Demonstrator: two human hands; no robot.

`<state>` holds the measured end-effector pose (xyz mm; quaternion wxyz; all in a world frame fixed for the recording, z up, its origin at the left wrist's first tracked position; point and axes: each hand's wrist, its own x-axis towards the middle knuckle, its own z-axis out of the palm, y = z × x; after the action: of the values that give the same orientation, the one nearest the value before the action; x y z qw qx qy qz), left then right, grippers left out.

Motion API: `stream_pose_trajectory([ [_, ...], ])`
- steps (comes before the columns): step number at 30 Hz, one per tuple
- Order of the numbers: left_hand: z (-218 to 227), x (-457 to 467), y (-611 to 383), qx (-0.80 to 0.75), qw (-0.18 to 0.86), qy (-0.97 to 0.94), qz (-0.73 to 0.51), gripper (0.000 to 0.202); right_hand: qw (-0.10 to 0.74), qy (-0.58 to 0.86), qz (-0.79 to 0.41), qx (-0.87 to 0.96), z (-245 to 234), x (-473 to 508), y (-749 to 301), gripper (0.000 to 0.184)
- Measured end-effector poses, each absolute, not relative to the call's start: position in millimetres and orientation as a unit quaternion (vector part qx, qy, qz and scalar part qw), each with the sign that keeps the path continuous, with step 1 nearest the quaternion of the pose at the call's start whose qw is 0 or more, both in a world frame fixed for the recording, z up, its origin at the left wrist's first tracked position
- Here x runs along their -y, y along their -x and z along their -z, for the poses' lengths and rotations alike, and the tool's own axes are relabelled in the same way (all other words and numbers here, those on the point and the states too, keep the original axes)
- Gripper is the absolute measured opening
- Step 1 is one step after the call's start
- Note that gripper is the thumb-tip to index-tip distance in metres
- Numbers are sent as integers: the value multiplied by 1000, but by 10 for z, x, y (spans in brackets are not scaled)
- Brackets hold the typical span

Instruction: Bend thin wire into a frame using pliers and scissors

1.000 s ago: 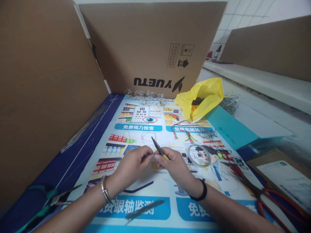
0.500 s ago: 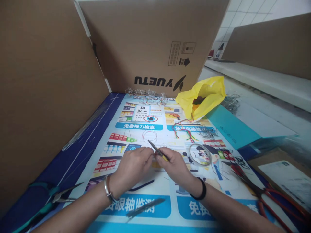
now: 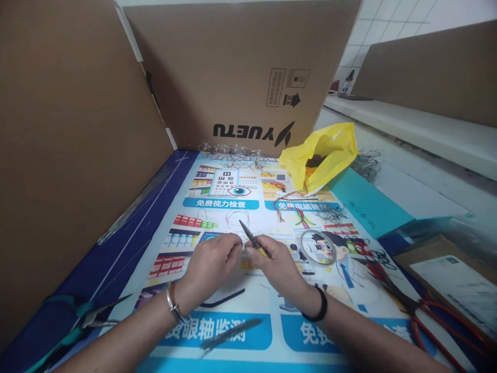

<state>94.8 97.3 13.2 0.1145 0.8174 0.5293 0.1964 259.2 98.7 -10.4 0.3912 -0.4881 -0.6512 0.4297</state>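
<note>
Tall cardboard walled the place in: one sheet (image 3: 70,155) along the left and a printed box side (image 3: 233,67) across the far end. Between them lay the blue surface (image 3: 128,228), most of it covered by a bright poster (image 3: 248,300) with an eye chart and cartoon pictures. A white ledge (image 3: 407,129) ran along the far right. A teal folder (image 3: 365,204) lay at the right edge of the poster, and a crumpled yellow bag (image 3: 326,150) sat open at its far end, just beside the box side. Red-handled scissors (image 3: 419,311) lay at the near right, teal-handled pliers (image 3: 77,324) at the near left on the blue, and grey tweezers (image 3: 229,334) flat on the poster between the person's forearms. A round lens (image 3: 319,247) lay just right of the right hand, with a bundle of coloured wires (image 3: 295,210) beyond it, near the bag. Both hands met over the middle of the poster. The right hand (image 3: 277,264), a black band at its wrist, was closed around a slim tool (image 3: 251,239) with a yellow handle, its dark tip pointing far and left. The left hand (image 3: 209,264), a metal bangle at its wrist, had its fingertips pinched narrow against the tool beside the right thumb; whatever lay between them was too small to tell. A thin wire loop (image 3: 236,217) lay on the poster just beyond the tool's tip.
</note>
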Motion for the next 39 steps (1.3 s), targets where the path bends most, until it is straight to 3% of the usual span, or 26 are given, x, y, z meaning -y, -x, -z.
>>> stream_pose_trajectory([
  [12,-92,-941,-991,-541,75,-812,-207,17,416,499,-443,618,159,-966,-2534,10],
  [31,45,-951,-1108,-553,111,-779,-276,12,444,510,-459,576,207,-966,-2483,15],
  [35,13,-968,-1122,-561,166,-754,-297,11,454,512,-457,568,239,-979,-2484,15],
  [39,-55,-1037,-1052,-529,353,-708,-307,11,462,502,-490,542,242,-989,-2503,14],
])
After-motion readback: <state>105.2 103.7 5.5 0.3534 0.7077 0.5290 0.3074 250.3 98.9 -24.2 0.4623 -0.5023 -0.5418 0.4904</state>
